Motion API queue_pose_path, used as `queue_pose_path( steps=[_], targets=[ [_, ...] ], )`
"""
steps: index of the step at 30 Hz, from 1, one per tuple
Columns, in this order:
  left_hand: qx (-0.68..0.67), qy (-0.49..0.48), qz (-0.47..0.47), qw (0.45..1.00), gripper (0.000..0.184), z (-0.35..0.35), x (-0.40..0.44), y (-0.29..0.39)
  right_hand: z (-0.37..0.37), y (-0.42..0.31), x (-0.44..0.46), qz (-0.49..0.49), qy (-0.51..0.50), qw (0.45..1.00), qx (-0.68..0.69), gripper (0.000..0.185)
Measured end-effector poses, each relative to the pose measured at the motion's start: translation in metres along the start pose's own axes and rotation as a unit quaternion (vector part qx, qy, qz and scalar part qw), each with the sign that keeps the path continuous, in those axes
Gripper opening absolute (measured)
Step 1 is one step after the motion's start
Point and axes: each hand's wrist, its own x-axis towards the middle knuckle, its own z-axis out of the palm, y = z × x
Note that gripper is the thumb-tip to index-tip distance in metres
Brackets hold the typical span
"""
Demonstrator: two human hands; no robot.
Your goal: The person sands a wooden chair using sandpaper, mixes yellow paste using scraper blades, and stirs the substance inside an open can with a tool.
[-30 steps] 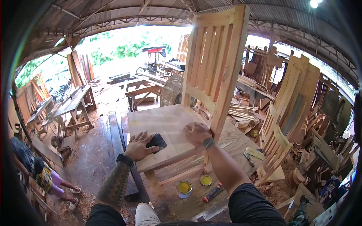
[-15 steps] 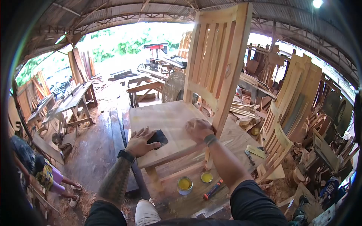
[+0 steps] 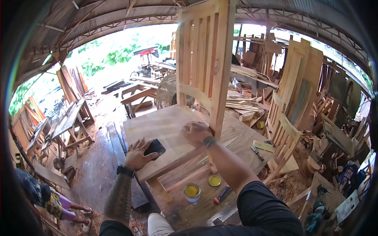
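Observation:
A pale wooden chair with a slatted back (image 3: 197, 59) stands on a wooden worktable (image 3: 240, 126) in front of me. My left hand (image 3: 138, 154) lies on the near left part of the chair's seat (image 3: 157, 122), fingers stretched out. Beside its thumb is a flat black object (image 3: 155, 149) that looks like a phone, lying on the seat. Further right, close to the backrest post, my right hand (image 3: 195, 133) presses on the seat with curled fingers. Whatever may be under those fingers is hidden.
Below the seat sit an open can of yellow paste (image 3: 192, 192), its lid (image 3: 214, 180) and an orange-and-dark hand tool (image 3: 222, 194). A knife-like tool (image 3: 257, 153) rests at right. Another slatted chair back (image 3: 281, 129) leans nearby. A person (image 3: 55, 200) is at lower left.
My view has turned slightly right, so the chair and table appear further left. Both hands stay at about the same spots on the seat.

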Motion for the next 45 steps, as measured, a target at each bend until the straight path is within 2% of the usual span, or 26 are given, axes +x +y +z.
queue_pose_path(
  steps=[9,15,18,19,21,22,23,25,26,27,29,31,33,34,35,37,39,41,42,43,44,45],
  targets=[
    [0.003,-0.010,-0.005,1.000,0.089,-0.006,-0.003,0.006,-0.002,-0.004,-0.008,0.014,0.013,1.000,0.007,0.039],
    [0.015,-0.015,-0.005,1.000,0.088,0.000,0.000,-0.001,-0.021,-0.021,-0.010,0.024,-0.063,0.997,-0.029,0.047],
    [0.018,0.000,0.000,1.000,0.090,0.002,0.005,-0.006,0.010,0.002,-0.003,0.043,-0.019,0.997,-0.059,0.057],
    [0.016,-0.005,0.000,1.000,0.090,0.007,0.005,-0.010,0.027,0.016,-0.002,-0.005,0.080,0.983,-0.164,0.062],
    [0.010,0.008,0.016,1.000,0.090,0.011,0.007,-0.015,0.036,0.025,0.000,-0.055,0.170,0.967,-0.179,0.068],
    [0.016,0.008,0.019,1.000,0.088,0.014,0.010,-0.017,0.023,0.015,-0.002,-0.053,0.168,0.980,-0.090,0.069],
    [0.022,0.022,0.040,0.999,0.086,0.020,0.014,-0.026,0.008,0.004,-0.011,-0.046,0.074,0.989,-0.116,0.067],
    [0.011,0.034,0.051,0.998,0.084,0.021,0.014,-0.027,0.038,0.036,0.010,-0.026,0.059,0.996,-0.065,0.056],
    [0.026,0.039,0.050,0.998,0.082,0.021,0.013,-0.025,0.025,0.024,0.000,-0.073,0.164,0.984,-0.009,0.046],
    [0.028,0.051,0.058,0.997,0.079,0.026,0.017,-0.033,0.019,0.027,-0.005,-0.173,0.230,0.954,0.088,0.034],
    [-0.034,0.085,0.063,0.994,0.071,0.020,0.010,-0.021,0.007,0.017,-0.045,-0.200,0.286,0.921,0.173,0.022],
    [-0.161,0.115,0.053,0.979,0.062,0.014,0.001,-0.010,0.009,0.026,-0.111,-0.214,0.272,0.929,0.128,0.019],
    [-0.271,0.207,0.037,0.939,0.054,0.022,-0.002,-0.023,0.036,0.048,-0.175,-0.159,0.274,0.935,0.161,0.017],
    [-0.323,0.252,0.029,0.912,0.051,0.027,-0.004,-0.029,0.046,0.062,-0.207,-0.044,0.171,0.960,0.216,0.014],
    [-0.290,0.306,0.027,0.907,0.042,0.023,-0.016,-0.026,0.075,0.082,-0.235,0.126,0.106,0.943,0.290,0.015],
    [-0.255,0.341,0.096,0.900,0.038,0.024,-0.050,-0.020,0.157,0.187,-0.299,0.312,0.033,0.898,0.309,0.017],
    [-0.232,0.350,0.117,0.900,0.034,0.038,-0.106,-0.002,0.189,0.240,-0.357,0.421,0.113,0.886,0.156,0.022],
    [-0.257,0.289,0.167,0.907,0.024,0.058,-0.140,0.033,0.201,0.280,-0.394,0.524,0.130,0.812,0.221,0.026],
    [-0.314,0.224,0.222,0.895,0.022,0.067,-0.146,0.052,0.204,0.294,-0.406,0.570,0.139,0.769,0.252,0.027],
    [-0.369,0.159,0.276,0.873,0.020,0.075,-0.148,0.066,0.203,0.303,-0.410,0.544,0.119,0.804,0.208,0.030],
    [-0.344,0.080,0.316,0.880,0.018,0.083,-0.146,0.074,0.203,0.315,-0.410,0.516,0.099,0.835,0.164,0.032],
    [-0.292,0.045,0.363,0.884,0.017,0.090,-0.139,0.085,0.201,0.323,-0.409,0.488,0.077,0.861,0.120,0.035]
  ],
)
